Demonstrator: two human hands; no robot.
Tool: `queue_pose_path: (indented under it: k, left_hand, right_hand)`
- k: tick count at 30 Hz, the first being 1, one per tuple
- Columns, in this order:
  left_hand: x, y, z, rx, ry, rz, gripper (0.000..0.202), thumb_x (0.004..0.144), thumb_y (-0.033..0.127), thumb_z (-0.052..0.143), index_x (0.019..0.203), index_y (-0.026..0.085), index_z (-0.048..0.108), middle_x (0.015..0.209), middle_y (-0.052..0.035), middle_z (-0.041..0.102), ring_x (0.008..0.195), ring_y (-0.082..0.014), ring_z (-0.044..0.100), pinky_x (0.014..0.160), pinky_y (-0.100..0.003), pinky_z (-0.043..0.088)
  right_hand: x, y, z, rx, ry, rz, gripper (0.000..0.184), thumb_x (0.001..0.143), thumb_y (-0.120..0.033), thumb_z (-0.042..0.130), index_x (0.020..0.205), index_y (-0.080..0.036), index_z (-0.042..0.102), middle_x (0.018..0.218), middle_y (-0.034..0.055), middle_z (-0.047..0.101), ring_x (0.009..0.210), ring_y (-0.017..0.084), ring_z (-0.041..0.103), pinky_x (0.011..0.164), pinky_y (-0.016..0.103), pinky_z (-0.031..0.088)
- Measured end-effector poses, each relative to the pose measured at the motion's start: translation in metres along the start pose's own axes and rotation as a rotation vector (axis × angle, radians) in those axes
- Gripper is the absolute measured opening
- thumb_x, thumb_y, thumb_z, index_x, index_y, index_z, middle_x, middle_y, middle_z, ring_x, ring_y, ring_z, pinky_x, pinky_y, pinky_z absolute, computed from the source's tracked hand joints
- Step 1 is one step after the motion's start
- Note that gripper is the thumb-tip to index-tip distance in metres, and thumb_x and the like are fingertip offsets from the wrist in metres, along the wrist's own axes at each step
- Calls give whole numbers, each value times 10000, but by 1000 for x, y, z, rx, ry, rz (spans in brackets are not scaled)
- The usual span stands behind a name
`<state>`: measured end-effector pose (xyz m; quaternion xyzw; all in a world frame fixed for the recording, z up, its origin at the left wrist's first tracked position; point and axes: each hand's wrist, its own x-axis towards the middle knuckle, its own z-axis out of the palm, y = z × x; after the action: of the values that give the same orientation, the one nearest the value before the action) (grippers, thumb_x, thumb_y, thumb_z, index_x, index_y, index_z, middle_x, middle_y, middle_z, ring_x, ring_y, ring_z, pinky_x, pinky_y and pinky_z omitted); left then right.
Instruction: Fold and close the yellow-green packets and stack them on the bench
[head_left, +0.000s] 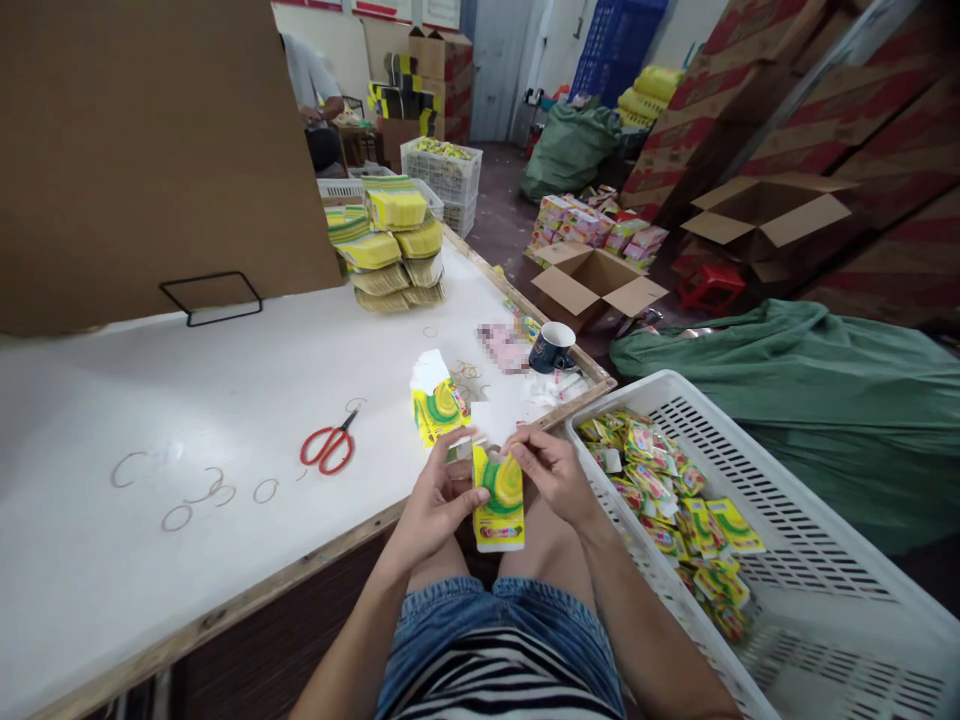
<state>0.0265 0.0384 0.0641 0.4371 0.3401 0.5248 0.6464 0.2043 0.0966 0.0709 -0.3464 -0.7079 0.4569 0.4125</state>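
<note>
A small yellow and green printed carton [500,500] with a raised white flap is held over my lap, just off the table's front edge. My left hand [442,490] grips its left side, thumb on the front face. At the upper right corner, the fingers of my right hand [551,470] pinch the carton near its opening. Just beyond, a small pile of similar cartons [439,405] lies on the white table [247,400]. To my right, a white plastic crate [795,450] holds many yellow packets [667,480].
Red-handled scissors [328,448] and several rubber bands [178,517] lie on the table. A dark mug [553,347] stands near its right corner. Stacked flat cartons [390,240] are at the back. A brown cardboard sheet [150,150] rises at left; beyond it a person [311,85] sits.
</note>
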Motion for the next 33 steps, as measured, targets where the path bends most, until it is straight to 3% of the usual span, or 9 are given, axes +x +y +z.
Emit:
queue_pose_path:
  k: [3,6,8,11,14,19,24,29,33]
  left_hand:
    - [2,-3,0,-3,-4,-32,830,789,321,727,1459,270,240,1067,-111,719,922,-260,716,778,-351,576]
    - [5,-7,-2,46,13,-28,688,786,337,725,1384,232,402,1099,-114,710,907,-245,713,770,-332,574]
    - [6,-10,-3,124,60,-3,561,810,337,696,1317,228,479,1127,-107,701,887,-234,711,736,-315,574]
    - [7,-13,-2,264,130,31,486,841,325,653,1296,239,508,1164,-98,688,844,-220,713,699,-302,571]
    - [7,-14,1,303,126,45,482,853,297,629,1314,233,503,1216,-105,665,879,-215,711,759,-312,572]
    - [6,-12,1,264,74,34,511,873,276,597,1365,227,465,1236,-124,658,933,-228,707,803,-333,574]
    - [6,-10,0,263,66,37,508,876,276,604,1363,235,467,1232,-120,664,982,-247,699,833,-354,568]
    - [6,-9,4,250,57,7,498,875,294,597,1353,239,468,1251,-122,657,1007,-252,693,842,-364,570]
    - [8,-8,3,176,110,21,510,837,345,655,1303,223,485,1221,-130,672,976,-253,702,814,-358,579]
  right_hand:
    - [0,4,2,-19,65,0,216,918,-387,558,845,-203,644,814,40,659,773,187,611,710,287,476]
    - [-1,9,2,64,242,43,232,890,-413,601,1033,-233,580,880,35,671,778,183,628,683,277,489]
    - [-2,8,-1,98,294,63,262,906,-438,567,1059,-226,579,887,42,681,778,179,633,696,279,494]
    - [-2,1,-6,110,86,158,308,889,-423,585,1102,-203,616,802,24,686,710,166,624,686,276,494]
    - [-1,-4,-6,47,-94,260,408,813,-326,658,1196,-215,572,742,-15,688,628,152,608,582,240,464]
    - [2,-1,-6,-188,-72,280,395,793,-269,643,1179,-220,574,604,-60,639,466,114,498,477,211,358]
    - [1,-2,-10,-10,-164,251,390,827,-308,608,1201,-208,563,705,-25,656,579,138,562,550,230,405]
    - [2,-5,-3,-271,-73,227,276,819,-256,594,1092,-224,569,534,-88,514,461,119,432,484,225,300]
    - [2,-5,2,-296,-41,174,302,827,-258,609,1120,-218,552,499,-105,435,464,125,445,500,226,319]
